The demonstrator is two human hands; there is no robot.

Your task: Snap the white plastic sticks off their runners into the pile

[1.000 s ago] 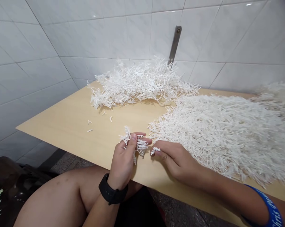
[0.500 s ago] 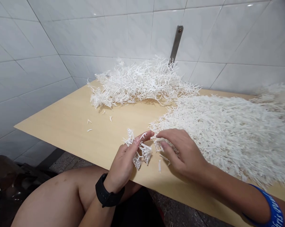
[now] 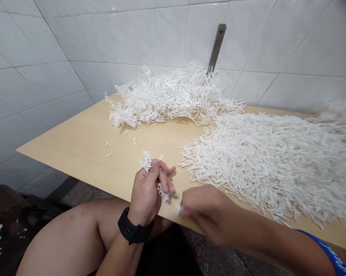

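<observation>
My left hand [image 3: 150, 189], with a black watch on its wrist, is closed on a small bunch of white plastic pieces [image 3: 146, 161] near the front edge of the light wooden table [image 3: 75, 149]. My right hand [image 3: 203, 212] is just to its right at the table's edge, smeared by motion, with something small and white at its fingertips. A wide heap of thin white sticks [image 3: 270, 161] lies right beside both hands.
A second pile of branched white plastic pieces [image 3: 169, 96] lies at the back by the tiled wall. A few loose bits [image 3: 108, 149] are scattered on the left half of the table. A metal bracket [image 3: 217, 42] is fixed to the wall. My bare knee [image 3: 66, 237] is under the table's edge.
My right hand has pulled back from the stick heap toward the table's front edge and is now blurred. My left hand has kept its bunch and shifted slightly left.
</observation>
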